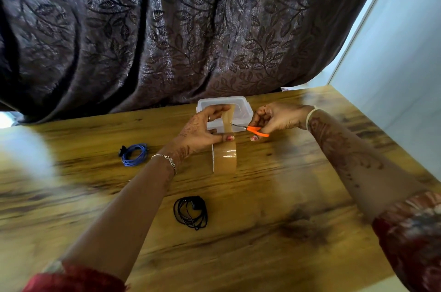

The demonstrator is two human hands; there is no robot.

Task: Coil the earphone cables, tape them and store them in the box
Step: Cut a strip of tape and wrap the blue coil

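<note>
"Brown tape roll, where did it stand?"

"On edge at mid surface, just before the clear plastic box, whose lid was on; a strip was drawn straight up from it; whether the roll rested on the wood, I could not tell."

"And the hands?"

"Left hand pinched the strip's top end in curled fingers, thumb down by the roll; right hand gripped orange-handled scissors, fingers curled round the handles, blades touching the strip's right edge."

"The earphones?"

"Both lay coiled on the surface, outside the box; blue coil left of the left wrist; black coil nearer the person, between the forearms; a dark leaf-patterned curtain hung behind."
</note>
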